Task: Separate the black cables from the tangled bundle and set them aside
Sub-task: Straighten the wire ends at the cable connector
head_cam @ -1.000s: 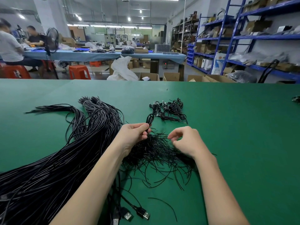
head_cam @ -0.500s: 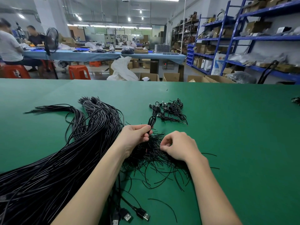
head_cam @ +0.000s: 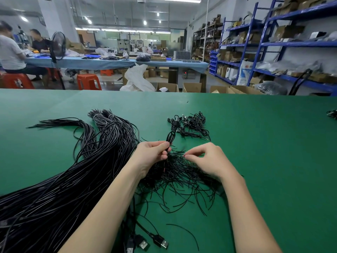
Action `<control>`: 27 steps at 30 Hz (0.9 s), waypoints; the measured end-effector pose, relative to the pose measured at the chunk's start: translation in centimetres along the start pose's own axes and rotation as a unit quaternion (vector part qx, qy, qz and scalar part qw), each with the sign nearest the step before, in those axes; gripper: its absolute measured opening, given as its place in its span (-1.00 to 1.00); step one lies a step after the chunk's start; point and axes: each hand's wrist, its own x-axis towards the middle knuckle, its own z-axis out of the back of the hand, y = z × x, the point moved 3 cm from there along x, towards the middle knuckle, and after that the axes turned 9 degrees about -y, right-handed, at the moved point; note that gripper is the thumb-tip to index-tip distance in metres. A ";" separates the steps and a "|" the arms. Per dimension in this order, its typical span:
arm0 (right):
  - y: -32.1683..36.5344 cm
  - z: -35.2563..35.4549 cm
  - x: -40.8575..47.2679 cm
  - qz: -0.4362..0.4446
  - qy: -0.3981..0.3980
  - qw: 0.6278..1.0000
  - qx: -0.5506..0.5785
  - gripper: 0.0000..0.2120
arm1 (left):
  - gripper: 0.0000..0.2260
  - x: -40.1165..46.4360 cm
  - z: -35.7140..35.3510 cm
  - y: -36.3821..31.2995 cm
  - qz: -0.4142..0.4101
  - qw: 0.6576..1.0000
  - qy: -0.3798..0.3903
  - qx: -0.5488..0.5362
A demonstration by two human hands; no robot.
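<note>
A tangled heap of thin black wires [head_cam: 180, 176] lies on the green table [head_cam: 264, 161] between my hands. My left hand [head_cam: 152, 156] grips a looped black cable [head_cam: 170, 136] that sticks up above its fingers. My right hand [head_cam: 207, 159] hovers over the heap with thumb and forefinger pinching a thin wire strand at the heap's top. A small pile of coiled black cables with plugs [head_cam: 189, 125] sits just beyond my hands. A thick long bundle of black cables [head_cam: 76, 176] sweeps across the left of the table.
USB plugs [head_cam: 155, 241] lie near the front edge between my forearms. Another dark cable clump [head_cam: 332, 114] sits at the far right edge. Beyond the table are cardboard boxes, orange stools, blue shelving and seated people at a blue table.
My right hand lifted slightly and moved right, its fingers pinching at the top of the heap. My left hand kept its grip on the looped cable, almost still.
</note>
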 end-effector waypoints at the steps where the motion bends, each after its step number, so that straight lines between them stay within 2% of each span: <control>1: 0.2 0.1 -0.1 -0.008 0.006 0.997 0.082 -0.94 | -0.83 0.0 -0.1 0.0 0.000 1.000 0.000 0.001; 3: 1.0 0.1 -0.3 -0.019 0.027 0.974 0.223 -0.90 | -0.82 -0.1 -0.2 0.0 -0.008 1.000 0.003 0.011; 5: 2.0 -0.3 -0.4 -0.011 0.040 0.955 0.294 -0.87 | -0.82 -0.3 -0.6 0.0 -0.027 0.999 0.010 0.037; 8: 2.8 -1.4 -0.3 -0.039 0.018 0.935 0.352 -0.90 | -0.78 -0.7 -1.1 -0.1 -0.059 0.994 0.023 0.085; 10: 2.4 -1.9 -0.1 -0.096 -0.001 0.926 0.366 -0.89 | -0.77 -1.0 -1.2 -0.3 -0.080 0.990 0.030 0.115; 12: 1.5 -2.4 -0.1 -0.166 0.014 0.900 0.402 -0.79 | -0.79 -1.2 -1.2 -0.6 -0.112 0.982 0.038 0.150; 14: 0.9 -2.7 -0.3 -0.213 0.047 0.871 0.441 -0.70 | -0.80 -1.6 -1.5 -0.9 -0.150 0.969 0.043 0.190; 19: 0.8 -3.0 -0.2 -0.245 0.097 0.819 0.510 -0.78 | -0.82 -2.5 -1.9 -1.9 -0.271 0.910 0.046 0.311; 20: 0.7 -3.1 -0.2 -0.251 0.103 0.815 0.512 -0.77 | -0.80 -2.7 -2.0 -2.0 -0.289 0.896 0.052 0.334; 23: 0.4 -3.4 -0.4 -0.266 0.098 0.809 0.515 -0.93 | -0.76 -3.0 -2.2 -2.1 -0.309 0.868 0.091 0.378; 25: 0.1 -3.5 -0.3 -0.263 0.069 0.806 0.525 -0.92 | -0.74 -3.0 -2.4 -2.1 -0.297 0.872 0.107 0.375; 27: 0.0 -3.5 -0.1 -0.238 0.042 0.815 0.527 -0.90 | -0.74 -2.8 -2.2 -2.2 -0.266 0.895 0.110 0.342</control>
